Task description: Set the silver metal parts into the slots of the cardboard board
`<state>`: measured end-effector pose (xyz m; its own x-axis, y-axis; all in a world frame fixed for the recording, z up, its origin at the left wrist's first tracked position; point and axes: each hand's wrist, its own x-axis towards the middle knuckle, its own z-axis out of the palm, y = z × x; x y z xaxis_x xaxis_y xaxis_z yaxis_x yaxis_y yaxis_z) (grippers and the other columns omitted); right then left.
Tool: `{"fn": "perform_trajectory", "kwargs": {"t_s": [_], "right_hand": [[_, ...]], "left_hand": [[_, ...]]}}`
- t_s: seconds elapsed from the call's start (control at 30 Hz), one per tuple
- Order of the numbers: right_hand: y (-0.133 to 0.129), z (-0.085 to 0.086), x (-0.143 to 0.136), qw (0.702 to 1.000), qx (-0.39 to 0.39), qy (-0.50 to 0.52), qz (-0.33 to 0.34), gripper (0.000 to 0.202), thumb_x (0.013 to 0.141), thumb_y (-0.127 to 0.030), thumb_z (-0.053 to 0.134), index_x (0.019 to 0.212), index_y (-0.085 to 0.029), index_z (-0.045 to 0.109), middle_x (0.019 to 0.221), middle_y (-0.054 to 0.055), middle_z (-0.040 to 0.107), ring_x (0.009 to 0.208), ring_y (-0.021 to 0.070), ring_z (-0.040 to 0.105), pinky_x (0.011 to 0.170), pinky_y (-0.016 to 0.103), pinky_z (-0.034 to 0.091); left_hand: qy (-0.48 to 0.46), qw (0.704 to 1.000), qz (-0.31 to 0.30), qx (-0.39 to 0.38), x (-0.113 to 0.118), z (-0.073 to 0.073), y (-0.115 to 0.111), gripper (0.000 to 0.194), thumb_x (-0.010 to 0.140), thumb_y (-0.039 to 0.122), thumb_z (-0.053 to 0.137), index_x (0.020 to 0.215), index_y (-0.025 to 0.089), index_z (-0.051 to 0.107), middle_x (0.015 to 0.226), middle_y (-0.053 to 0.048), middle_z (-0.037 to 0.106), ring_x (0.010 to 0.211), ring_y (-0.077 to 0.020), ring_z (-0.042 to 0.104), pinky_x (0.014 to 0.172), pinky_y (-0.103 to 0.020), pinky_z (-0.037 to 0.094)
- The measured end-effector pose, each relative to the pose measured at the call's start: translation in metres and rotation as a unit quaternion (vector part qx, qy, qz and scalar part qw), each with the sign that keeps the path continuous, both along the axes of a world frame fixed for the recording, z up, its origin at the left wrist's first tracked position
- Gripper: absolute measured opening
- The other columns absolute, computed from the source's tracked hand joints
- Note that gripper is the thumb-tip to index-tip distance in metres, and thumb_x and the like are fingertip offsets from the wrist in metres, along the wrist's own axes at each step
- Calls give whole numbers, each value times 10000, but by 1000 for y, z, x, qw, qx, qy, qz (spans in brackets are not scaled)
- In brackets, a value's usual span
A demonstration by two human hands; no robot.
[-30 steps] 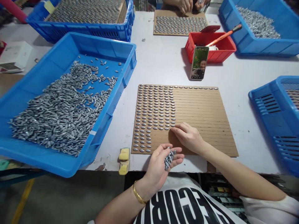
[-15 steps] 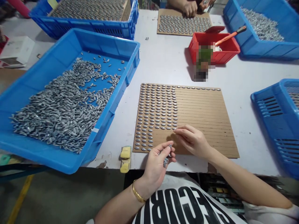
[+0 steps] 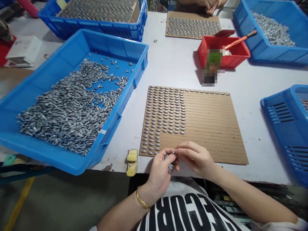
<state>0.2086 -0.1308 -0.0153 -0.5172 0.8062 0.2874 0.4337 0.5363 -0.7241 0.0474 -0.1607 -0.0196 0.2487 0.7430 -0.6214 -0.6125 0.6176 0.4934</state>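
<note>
My left hand (image 3: 160,171), with a gold bracelet (image 3: 142,198) at the wrist, is closed around several small grey spindle-shaped metal pieces (image 3: 170,167). Against its fingertips, my right hand (image 3: 198,159) is closed in a pinch at a small shiny grey piece (image 3: 174,152). Both hands are over the near edge of a ridged cardboard sheet (image 3: 214,125). Rows of the same pieces (image 3: 166,109) lie in the sheet's grooves on its left side, and a single row runs along the far edge.
Left of the sheet stands a blue tray (image 3: 113,120) heaped with loose pieces. A red box (image 3: 225,61) with an orange-handled tool (image 3: 240,39) sits beyond it. Blue crates (image 3: 271,112) flank the right. A yellow block (image 3: 132,162) lies at the table edge. Opposite, another person's hands (image 3: 210,4) are above a filled sheet (image 3: 192,27).
My right hand has moved from the sheet back toward me, its fingertips meeting my left hand's. The other person's hands have lifted off their sheet. The view has shifted slightly.
</note>
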Motion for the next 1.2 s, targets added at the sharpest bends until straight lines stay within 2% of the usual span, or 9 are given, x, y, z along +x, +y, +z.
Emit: {"fn": "perform_trajectory", "kwargs": {"t_s": [0.17, 0.27, 0.4, 0.47, 0.57, 0.63, 0.8, 0.97, 1.2], "right_hand": [[4, 0, -6, 997, 41, -62, 18, 217, 920, -163, 499, 1089, -212, 626, 940, 78, 656, 829, 160, 613, 707, 278, 531], [11, 4, -14, 999, 26, -41, 10, 194, 930, -161, 480, 1034, -207, 638, 870, 64, 644, 761, 139, 601, 662, 253, 520], [22, 0, -27, 1000, 2, -5, -11, 147, 918, -168, 505, 975, -200, 637, 860, 63, 637, 768, 143, 604, 664, 257, 520], [28, -9, -32, 998, 39, -19, -46, 156, 904, -141, 509, 967, -201, 638, 873, 66, 640, 786, 153, 601, 681, 275, 516], [34, -29, -37, 988, 112, -82, -68, 216, 892, -99, 482, 993, -202, 644, 908, 73, 648, 807, 165, 591, 704, 293, 508], [37, -40, -39, 978, 149, -131, -68, 238, 889, -94, 475, 1022, -195, 645, 927, 78, 648, 821, 169, 587, 714, 290, 505], [38, -50, -41, 953, 202, -216, -64, 252, 908, -89, 439, 1037, -172, 639, 943, 85, 639, 836, 169, 572, 715, 275, 484], [40, -45, -39, 951, 205, -228, -44, 233, 912, -83, 436, 980, -163, 644, 916, 82, 628, 821, 165, 562, 687, 263, 464], [42, -45, -39, 947, 199, -251, -24, 213, 917, -109, 444, 993, -151, 638, 883, 86, 603, 823, 172, 537, 672, 260, 455]], "left_hand": [[-12, 1000, -15, -11, -13, 5, -1, 182, 748, 254, 692, 877, 127, 675, 716, -36, 618, 612, -113, 574, 531, -211, 453], [-28, 999, 5, -37, -22, 8, -2, 214, 787, 257, 658, 960, 132, 665, 830, -66, 662, 672, -152, 650, 620, -264, 529], [-39, 996, 37, -64, -41, 16, 3, 180, 820, 242, 623, 937, 110, 658, 842, -99, 687, 737, -190, 685, 698, -302, 563], [-52, 993, 70, -82, -53, 23, 8, 181, 834, 250, 604, 926, 105, 661, 883, -119, 697, 763, -193, 688, 705, -298, 568], [-48, 980, 185, -50, -70, 31, 14, 154, 851, 253, 572, 873, 129, 659, 925, -103, 697, 787, -175, 681, 711, -285, 570], [-44, 975, 211, -47, -74, 30, 15, 140, 843, 244, 576, 873, 132, 656, 861, -82, 681, 740, -154, 660, 678, -276, 566], [-71, 981, 158, -92, -62, 17, 4, 189, 815, 245, 598, 949, 119, 640, 716, -26, 585, 552, -88, 533, 448, -182, 413], [-44, 992, 109, -52, -51, 16, -5, 203, 812, 269, 605, 973, 146, 600, 744, -27, 585, 576, -104, 537, 455, -196, 372], [-42, 997, 62, -27, -43, 13, -9, 175, 814, 263, 624, 945, 161, 570, 790, -49, 628, 645, -126, 581, 540, -221, 433]]}}
